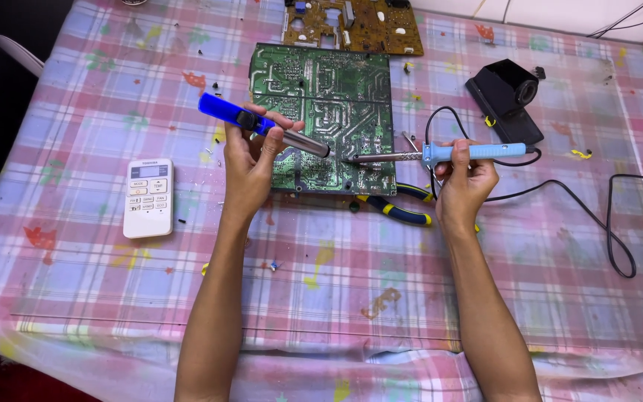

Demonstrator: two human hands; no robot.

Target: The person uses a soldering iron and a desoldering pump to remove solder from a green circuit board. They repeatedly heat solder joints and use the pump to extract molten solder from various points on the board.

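A green circuit board (321,89) lies solder side up in the middle of the table. My left hand (251,160) grips a blue desoldering pump (243,119), its metal nose pointing right and down at the board's lower edge. My right hand (464,182) grips a soldering iron (455,153) by its light blue handle. The iron's metal tip reaches left onto the board and almost meets the pump's nose near the lower middle of the board. The iron's black cord (597,216) runs off to the right.
A white remote control (149,197) lies left of my left arm. Pliers with blue and yellow handles (400,212) sit under the board's lower right corner. A brown circuit board (351,26) lies at the back, a black stand (506,97) at the right. The plaid cloth (336,298) covers the table.
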